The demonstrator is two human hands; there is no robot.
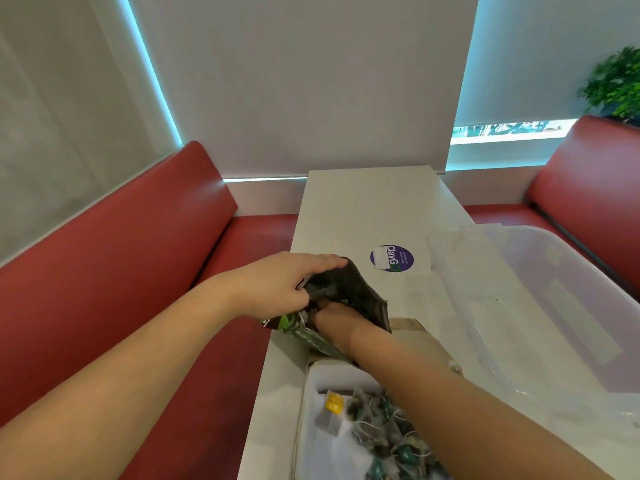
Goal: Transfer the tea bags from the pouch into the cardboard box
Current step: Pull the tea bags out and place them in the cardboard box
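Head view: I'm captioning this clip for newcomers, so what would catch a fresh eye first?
The two bare arms meeting mid-frame: the left hand holds the dark pouch open while the right hand reaches inside. Below them, the box already holds a heap of tea bags. Red bench seats flank the white table.

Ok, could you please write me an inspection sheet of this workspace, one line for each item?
Surface: white table, round purple sticker on it.
Job's things: dark pouch held open above the table; cardboard box near the front edge, tea bags already inside.
Clutter: clear plastic bin on the right.
Grippers: left hand holds the pouch's mouth; right hand reaches inside, fingers hidden.
Cables: nothing seen.
Surroundings: red bench seats, window blinds, green plant.
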